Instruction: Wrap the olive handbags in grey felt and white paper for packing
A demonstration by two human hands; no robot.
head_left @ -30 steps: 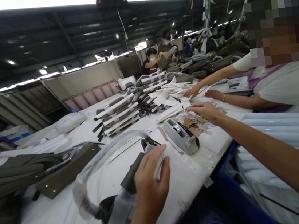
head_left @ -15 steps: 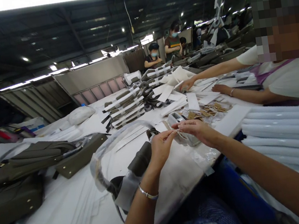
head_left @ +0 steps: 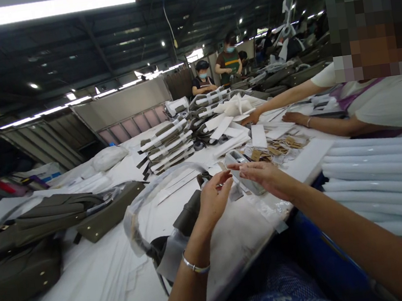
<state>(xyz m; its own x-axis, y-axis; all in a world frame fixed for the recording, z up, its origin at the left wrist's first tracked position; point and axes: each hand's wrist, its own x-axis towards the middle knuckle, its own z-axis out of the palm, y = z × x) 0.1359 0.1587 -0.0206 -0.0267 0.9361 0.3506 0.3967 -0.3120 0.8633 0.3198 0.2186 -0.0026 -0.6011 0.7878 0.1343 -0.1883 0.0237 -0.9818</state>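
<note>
My left hand hovers over the white table with fingers loosely curled and thumb apart from them. My right hand faces it a few centimetres away, fingers stretched out. A small pale scrap shows just under the fingertips; I cannot tell whether either hand holds it. Below my left hand lies an olive bag handle partly wrapped in clear plastic. Behind my hands stands a grey tape dispenser, partly hidden.
Brown tags lie scattered past the dispenser. Stacks of wrapped olive straps fill the table's middle, olive bags sit at left, white foam tubes at right. A co-worker's hands reach over white sheets at right.
My right hand came back from the brown tags to meet my left hand, which let go of the wrapped handle. The two pinched something small together, then drew slightly apart.
</note>
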